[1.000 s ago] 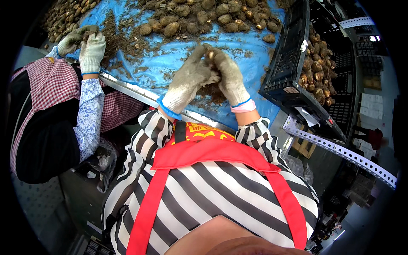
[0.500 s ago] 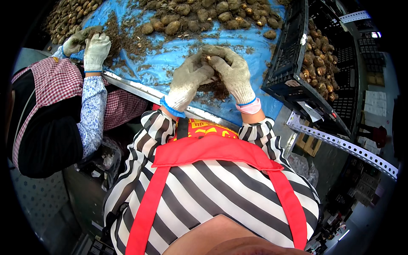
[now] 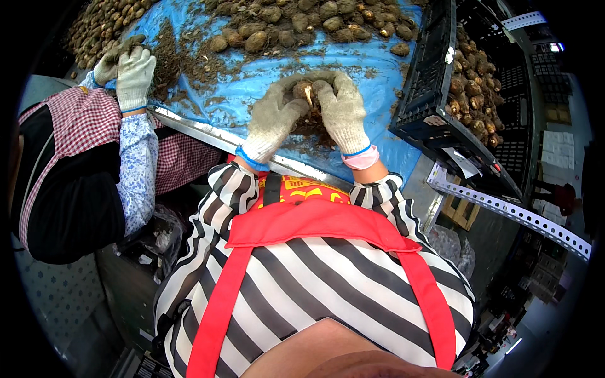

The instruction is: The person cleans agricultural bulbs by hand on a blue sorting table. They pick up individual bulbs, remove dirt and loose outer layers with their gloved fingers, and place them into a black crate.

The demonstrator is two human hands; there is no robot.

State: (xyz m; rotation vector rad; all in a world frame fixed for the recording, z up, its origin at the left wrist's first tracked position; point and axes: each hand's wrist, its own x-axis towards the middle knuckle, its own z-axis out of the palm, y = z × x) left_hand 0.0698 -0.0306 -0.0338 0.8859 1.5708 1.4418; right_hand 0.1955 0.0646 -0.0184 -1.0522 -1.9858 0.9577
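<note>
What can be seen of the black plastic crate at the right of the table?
The black crate is a lattice-walled plastic box, standing at the right edge of the blue sheet. Its near wall rises dark and mostly bare. Inside lies a heap of brown, soil-covered tubers, filling it partway. White tags hang at its lower corner. Neither of the person's gloved hands touches it; the right hand is nearest.

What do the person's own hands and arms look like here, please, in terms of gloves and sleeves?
Both hands wear soiled, grey-beige knitted work gloves. The left hand has a glove with a blue-edged cuff; the right hand has one with a blue line and a pink band at the wrist. Both arms are in black-and-white striped sleeves gathered at the cuffs, under a red apron.
</note>
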